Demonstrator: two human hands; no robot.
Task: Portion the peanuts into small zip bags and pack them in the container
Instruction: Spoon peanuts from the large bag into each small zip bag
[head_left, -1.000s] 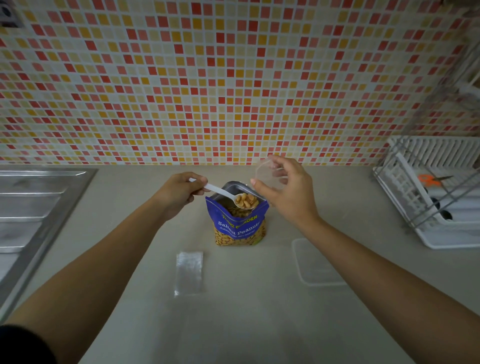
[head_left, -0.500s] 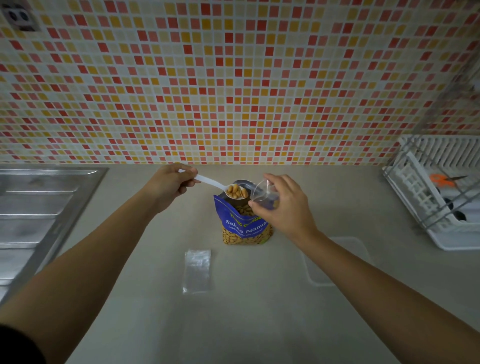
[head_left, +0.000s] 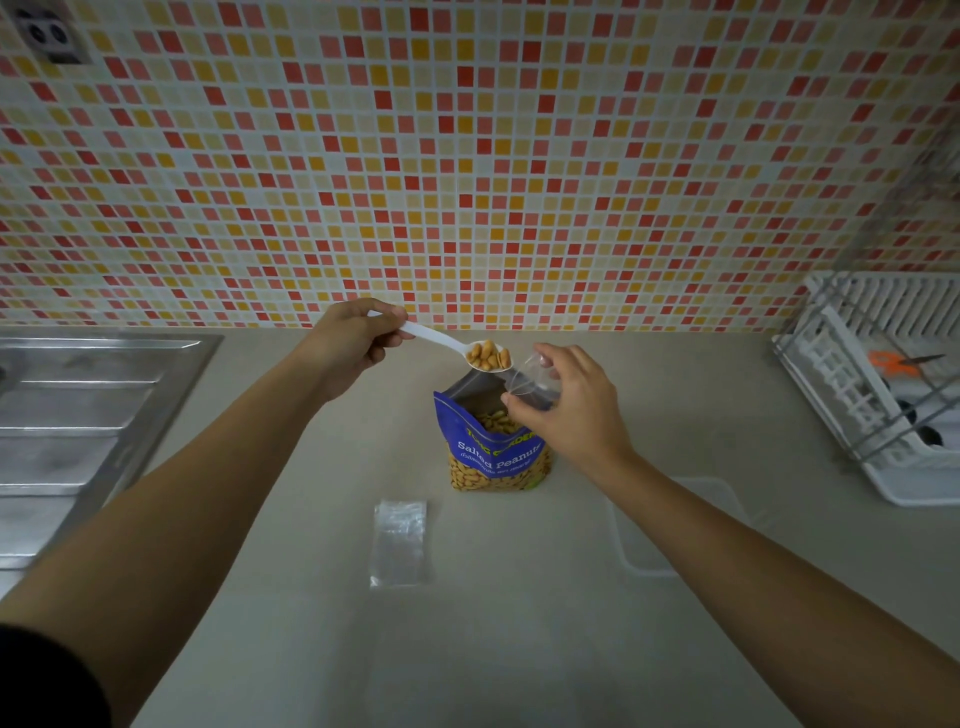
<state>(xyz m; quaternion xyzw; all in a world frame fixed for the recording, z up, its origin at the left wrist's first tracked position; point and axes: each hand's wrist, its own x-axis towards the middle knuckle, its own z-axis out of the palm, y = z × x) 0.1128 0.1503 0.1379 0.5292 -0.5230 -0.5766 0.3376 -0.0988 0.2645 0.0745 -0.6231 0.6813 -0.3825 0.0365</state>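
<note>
Left hand (head_left: 348, 343), grip clamped on a white plastic spoon (head_left: 441, 340) heaped with peanuts (head_left: 488, 355). Right hand (head_left: 566, 410), grip pinching a clear film zip bag (head_left: 530, 379) beside the spoon bowl, above an upright blue foil pouch (head_left: 493, 441) of peanuts. A flat bag (head_left: 400, 543) and a translucent container (head_left: 639, 545) lie on the matte surface (head_left: 519, 649).

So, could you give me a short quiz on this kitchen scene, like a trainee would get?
1. True or false: the spoon in the left hand is empty.
2. What does the right hand hold? A) a knife B) a clear zip bag C) a cup
3. Fill in: the spare bag lies flat on the ___.
Key: 1 false, it carries peanuts. 2 B. 3 counter.
</note>
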